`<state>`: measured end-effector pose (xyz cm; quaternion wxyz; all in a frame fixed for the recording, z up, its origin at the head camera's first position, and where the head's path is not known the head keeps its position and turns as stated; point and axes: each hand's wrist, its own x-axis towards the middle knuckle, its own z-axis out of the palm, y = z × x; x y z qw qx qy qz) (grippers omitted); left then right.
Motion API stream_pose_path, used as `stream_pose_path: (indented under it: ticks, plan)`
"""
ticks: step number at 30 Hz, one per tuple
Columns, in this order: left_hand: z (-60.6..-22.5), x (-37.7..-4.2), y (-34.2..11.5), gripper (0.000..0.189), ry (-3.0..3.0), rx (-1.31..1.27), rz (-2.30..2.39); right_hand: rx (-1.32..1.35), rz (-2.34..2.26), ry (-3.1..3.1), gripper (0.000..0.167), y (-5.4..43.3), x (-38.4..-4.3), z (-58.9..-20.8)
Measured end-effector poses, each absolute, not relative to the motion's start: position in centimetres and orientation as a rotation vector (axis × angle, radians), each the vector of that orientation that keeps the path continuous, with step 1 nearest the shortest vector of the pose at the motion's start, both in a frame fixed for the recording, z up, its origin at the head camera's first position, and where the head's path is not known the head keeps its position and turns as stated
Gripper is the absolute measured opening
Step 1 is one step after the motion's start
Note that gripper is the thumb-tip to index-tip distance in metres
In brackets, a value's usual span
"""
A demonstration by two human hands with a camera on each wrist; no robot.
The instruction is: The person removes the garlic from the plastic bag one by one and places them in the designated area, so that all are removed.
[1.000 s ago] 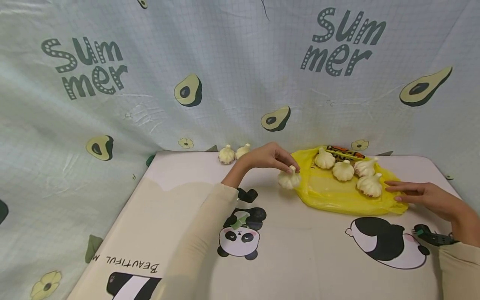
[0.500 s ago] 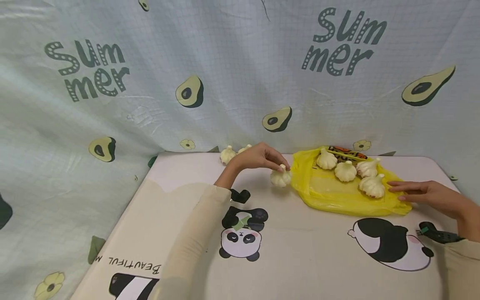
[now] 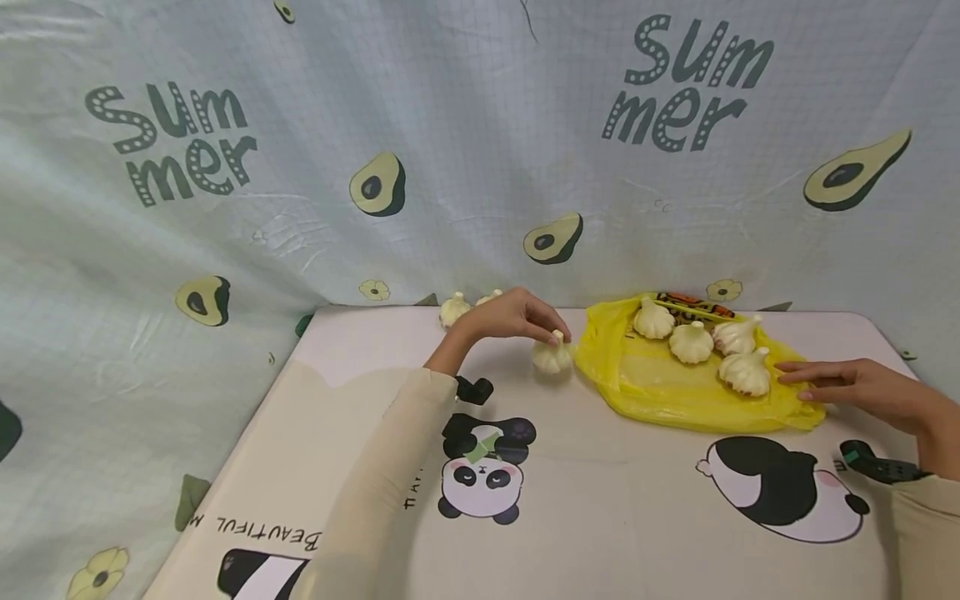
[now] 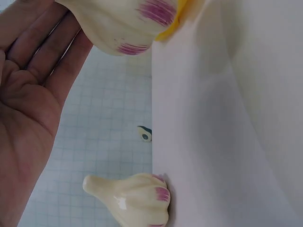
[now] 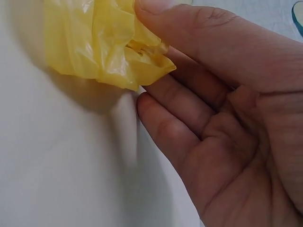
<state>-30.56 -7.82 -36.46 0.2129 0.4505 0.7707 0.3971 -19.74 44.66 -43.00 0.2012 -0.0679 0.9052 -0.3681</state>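
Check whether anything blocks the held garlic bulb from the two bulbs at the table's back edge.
Nothing visible except the person's own left hand, which partly covers that stretch in the head view. The left wrist view shows an open gap between the held bulb and one back bulb.

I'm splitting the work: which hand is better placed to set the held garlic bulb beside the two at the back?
Left, I'd judge. The left hand pinches the garlic bulb and is nearer the back bulbs; the right hand is at the right edge of the yellow bag.
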Motion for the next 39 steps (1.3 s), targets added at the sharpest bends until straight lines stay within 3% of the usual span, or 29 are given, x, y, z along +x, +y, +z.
stream_pose_path:
  ticks: [26, 39]
  plan:
    - [-37.0, -33.5, -8.9, 0.019, 2.362, 1.119, 1.203, -0.345, -0.761, 2.661, 0.041, 44.0, -20.0, -42.1]
    - [-37.6, -35.2, -9.4, 0.016, 2.300, 1.070, 1.150, -0.275, -0.832, 2.594, 0.049, 43.6, -19.5, -42.1]
